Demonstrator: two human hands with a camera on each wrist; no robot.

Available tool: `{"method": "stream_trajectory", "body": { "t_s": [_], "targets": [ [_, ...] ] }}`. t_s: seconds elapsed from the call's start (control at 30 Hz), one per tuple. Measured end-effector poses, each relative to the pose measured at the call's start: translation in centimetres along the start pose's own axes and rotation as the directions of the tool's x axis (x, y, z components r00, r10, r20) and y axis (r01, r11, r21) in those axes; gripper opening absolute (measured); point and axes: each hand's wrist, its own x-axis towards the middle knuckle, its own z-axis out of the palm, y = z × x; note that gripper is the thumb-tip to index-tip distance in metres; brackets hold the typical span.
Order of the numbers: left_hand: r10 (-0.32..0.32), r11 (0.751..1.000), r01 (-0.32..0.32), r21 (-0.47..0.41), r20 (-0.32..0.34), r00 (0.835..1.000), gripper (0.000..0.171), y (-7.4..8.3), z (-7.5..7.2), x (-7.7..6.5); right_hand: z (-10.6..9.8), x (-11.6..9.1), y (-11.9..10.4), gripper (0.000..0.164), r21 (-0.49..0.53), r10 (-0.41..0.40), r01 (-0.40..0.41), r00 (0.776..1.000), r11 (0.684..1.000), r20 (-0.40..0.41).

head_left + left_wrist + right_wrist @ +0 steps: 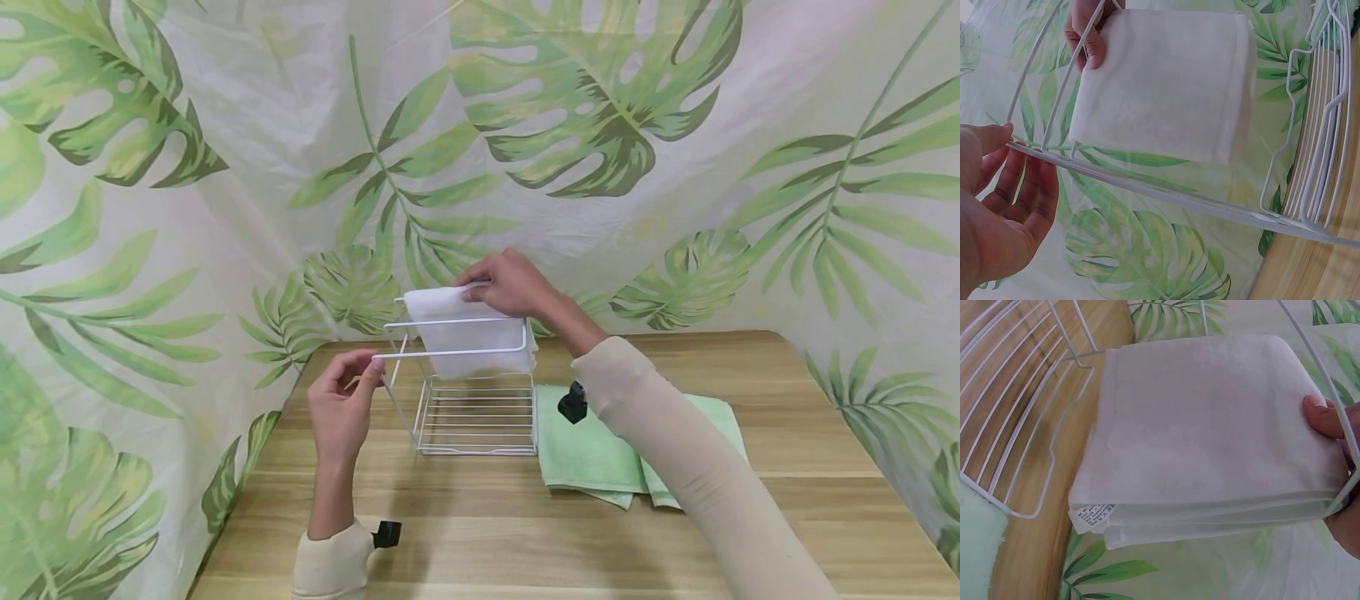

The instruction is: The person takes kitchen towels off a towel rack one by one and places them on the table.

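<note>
A white wire rack [456, 353] stands upright on the table, with bars at its top and a slatted base. My left hand [348, 400] holds its upper front left corner, the thumb and fingers around the wire in the left wrist view. Behind the front bars, my right hand [513, 287] pinches the top edge of a folded white towel [1163, 84]. Several layers and a small printed label [1094, 515] show along one edge of this towel. It hangs within the upper part of the rack, above the base; whether it touches a bar I cannot tell.
Folded green towels [588, 446] lie on the wooden table [480, 533] just right of the rack, partly under my right forearm. A leaf-patterned cloth [420, 167] hangs behind the table and along its sides.
</note>
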Motion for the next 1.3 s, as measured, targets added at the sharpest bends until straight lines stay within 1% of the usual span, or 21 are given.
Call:
{"method": "stream_trajectory", "body": {
  "t_s": [0.27,0.5,0.67,0.9,1.07,1.3],
  "targets": [
    [0.01,1.0,-0.01,0.002,0.001,1.0,0.018,0.0,0.0,0.0,-1.4,-0.1,-0.7,0.019,0.015,-0.025,0.027,0.995,1.0,-0.094],
    [-0.004,1.0,0.004,0.002,-0.002,1.0,0.018,0.0,-0.1,-0.1,-2.8,-0.1,-1.5,0.019,0.026,-0.042,0.046,0.987,0.999,-0.157],
    [0.002,1.0,-0.002,0.003,-0.001,1.0,0.018,0.0,-0.1,-0.1,-3.6,0.1,-2.1,0.019,0.03,-0.057,0.063,0.982,0.998,-0.182],
    [-0.004,1.0,0.004,0.001,-0.003,1.0,0.017,0.0,0.0,-0.1,-5.3,0.2,-3.0,0.018,0.032,-0.052,0.06,0.977,0.998,-0.207],
    [-0.001,1.0,0.001,-0.007,-0.004,1.0,0.017,0.0,0.0,-0.1,-6.6,0.3,-3.7,0.018,0.051,-0.061,0.076,0.965,0.996,-0.255],
    [0.008,1.0,-0.008,-0.018,0.0,1.0,0.017,-0.1,0.1,0.0,-8.3,0.2,-4.6,0.018,0.098,-0.04,0.073,0.952,0.993,-0.304]
  ]
}}
